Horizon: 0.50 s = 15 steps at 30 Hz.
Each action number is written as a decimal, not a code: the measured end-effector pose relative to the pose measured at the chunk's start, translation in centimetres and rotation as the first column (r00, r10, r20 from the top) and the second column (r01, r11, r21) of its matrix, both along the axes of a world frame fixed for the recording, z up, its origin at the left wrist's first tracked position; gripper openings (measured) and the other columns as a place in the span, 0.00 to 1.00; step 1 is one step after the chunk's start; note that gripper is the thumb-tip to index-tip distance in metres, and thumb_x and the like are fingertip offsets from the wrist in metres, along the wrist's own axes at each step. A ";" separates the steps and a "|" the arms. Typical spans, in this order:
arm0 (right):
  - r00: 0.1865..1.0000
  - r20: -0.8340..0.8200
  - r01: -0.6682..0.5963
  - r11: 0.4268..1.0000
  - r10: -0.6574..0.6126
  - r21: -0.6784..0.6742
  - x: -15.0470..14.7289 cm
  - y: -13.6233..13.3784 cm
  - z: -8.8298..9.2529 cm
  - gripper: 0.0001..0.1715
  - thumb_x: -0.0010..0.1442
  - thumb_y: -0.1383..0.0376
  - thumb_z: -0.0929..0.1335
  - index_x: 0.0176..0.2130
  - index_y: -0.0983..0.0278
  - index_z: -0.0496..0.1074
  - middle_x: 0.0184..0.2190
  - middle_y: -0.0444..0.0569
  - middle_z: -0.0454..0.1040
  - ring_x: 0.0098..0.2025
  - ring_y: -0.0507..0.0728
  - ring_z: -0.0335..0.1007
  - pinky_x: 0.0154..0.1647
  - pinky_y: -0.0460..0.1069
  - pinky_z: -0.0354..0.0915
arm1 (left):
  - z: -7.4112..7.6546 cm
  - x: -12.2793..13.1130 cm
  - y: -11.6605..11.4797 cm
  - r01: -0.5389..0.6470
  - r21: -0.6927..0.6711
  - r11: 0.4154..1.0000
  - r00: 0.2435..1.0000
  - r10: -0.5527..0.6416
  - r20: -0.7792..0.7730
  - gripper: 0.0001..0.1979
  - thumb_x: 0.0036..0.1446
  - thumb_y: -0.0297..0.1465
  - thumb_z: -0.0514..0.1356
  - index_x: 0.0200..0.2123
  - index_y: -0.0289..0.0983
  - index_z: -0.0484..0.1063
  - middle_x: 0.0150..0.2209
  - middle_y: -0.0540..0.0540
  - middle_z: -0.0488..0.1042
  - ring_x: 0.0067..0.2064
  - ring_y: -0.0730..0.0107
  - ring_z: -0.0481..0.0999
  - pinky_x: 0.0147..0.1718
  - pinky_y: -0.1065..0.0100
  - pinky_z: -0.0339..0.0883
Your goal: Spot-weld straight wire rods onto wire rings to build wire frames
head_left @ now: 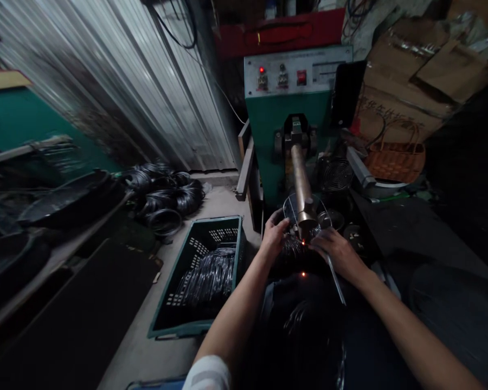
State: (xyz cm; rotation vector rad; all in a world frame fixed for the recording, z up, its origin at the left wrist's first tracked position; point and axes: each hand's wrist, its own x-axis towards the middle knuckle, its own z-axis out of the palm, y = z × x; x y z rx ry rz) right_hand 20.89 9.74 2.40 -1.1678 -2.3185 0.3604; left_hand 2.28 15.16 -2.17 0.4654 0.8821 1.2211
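Observation:
Beneath the brass-coloured electrode arm [301, 179] of a green welding machine [264, 124], my two hands work close together. My left hand [275, 232] is closed on the left side of a thin wire frame [285, 205], its fingers partly hidden. A curved part of this frame passes around the electrode tip. On the other side, my right hand [338, 252] is closed around a thin metal rod [335, 279], whose end sticks out downward. Its fingertips are near the tip. An orange spark [303, 243] glows between the hands, and another is lower down.
At left, a dark green plastic crate [239, 254] holds many wire pieces. Coils of black wire [166, 189] lie on the floor behind it. A wicker basket [396, 161] and cardboard [406, 92] stand at right. A phone-like black slab [347, 92] leans on the machine.

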 end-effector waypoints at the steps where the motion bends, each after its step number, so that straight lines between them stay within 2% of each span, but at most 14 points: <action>1: 1.000 -0.007 -0.001 1.000 0.001 -0.016 -0.3 -0.9 0.7 0.06 0.63 0.67 0.66 0.39 0.61 0.74 0.36 0.52 0.74 0.43 0.61 0.71 0.44 0.58 0.71 | 0.3 -0.1 -0.5 0.013 -0.014 1.000 1.000 -0.013 -0.018 0.27 0.41 0.32 0.70 0.46 0.36 0.71 0.28 0.49 0.75 0.20 0.77 0.70 0.18 0.76 0.61; 6: 0.980 -0.198 -0.063 0.977 0.022 -0.202 -0.2 -6.4 5.0 0.12 0.65 0.67 0.63 0.45 0.58 0.74 0.41 0.50 0.77 0.43 0.58 0.75 0.42 0.52 0.73 | 0.6 -1.0 -5.3 0.094 -0.100 0.991 0.985 -0.107 -0.134 0.20 0.43 0.41 0.70 0.34 0.34 0.71 0.20 0.52 0.70 0.13 0.84 0.58 0.12 0.78 0.49; 9: 0.945 -0.293 0.038 0.937 -0.147 -0.348 1.4 -9.1 6.2 0.11 0.63 0.65 0.65 0.45 0.57 0.75 0.41 0.47 0.79 0.42 0.58 0.77 0.44 0.50 0.73 | 0.7 -1.5 -9.2 0.120 -0.129 0.984 0.973 -0.143 -0.182 0.20 0.43 0.42 0.69 0.30 0.34 0.69 0.19 0.52 0.70 0.12 0.84 0.56 0.12 0.77 0.46; 10: 0.917 -0.310 0.109 0.905 -0.252 -0.412 2.0 -9.9 6.1 0.10 0.62 0.64 0.67 0.44 0.57 0.75 0.39 0.47 0.79 0.41 0.58 0.77 0.43 0.50 0.73 | 0.8 -1.6 -10.4 0.129 -0.135 0.982 0.967 -0.154 -0.201 0.19 0.44 0.42 0.69 0.30 0.34 0.69 0.18 0.52 0.70 0.13 0.84 0.56 0.12 0.77 0.47; 12: 0.817 -0.328 0.224 0.786 -0.474 -0.577 2.8 -11.2 5.5 0.12 0.60 0.61 0.70 0.45 0.58 0.72 0.32 0.46 0.79 0.33 0.57 0.77 0.37 0.49 0.73 | 1.0 -1.8 -12.4 0.147 -0.147 0.978 0.957 -0.178 -0.228 0.18 0.45 0.42 0.68 0.29 0.34 0.69 0.18 0.52 0.69 0.14 0.82 0.59 0.14 0.77 0.50; 13: 0.759 -0.329 0.237 0.709 -0.562 -0.664 3.1 -11.8 5.1 0.15 0.58 0.60 0.71 0.45 0.59 0.70 0.30 0.46 0.78 0.28 0.55 0.76 0.32 0.48 0.73 | 1.2 -1.9 -13.1 0.154 -0.151 0.977 0.954 -0.187 -0.236 0.17 0.46 0.42 0.68 0.29 0.34 0.69 0.17 0.52 0.68 0.15 0.81 0.60 0.14 0.77 0.51; 15: 0.676 -0.330 0.181 0.583 -0.658 -0.792 3.1 -12.8 4.4 0.19 0.57 0.57 0.72 0.45 0.61 0.66 0.25 0.44 0.76 0.21 0.52 0.71 0.23 0.46 0.69 | 1.3 -2.1 -14.2 0.160 -0.166 0.973 0.950 -0.197 -0.242 0.17 0.47 0.41 0.68 0.29 0.34 0.70 0.17 0.53 0.67 0.16 0.81 0.61 0.16 0.77 0.52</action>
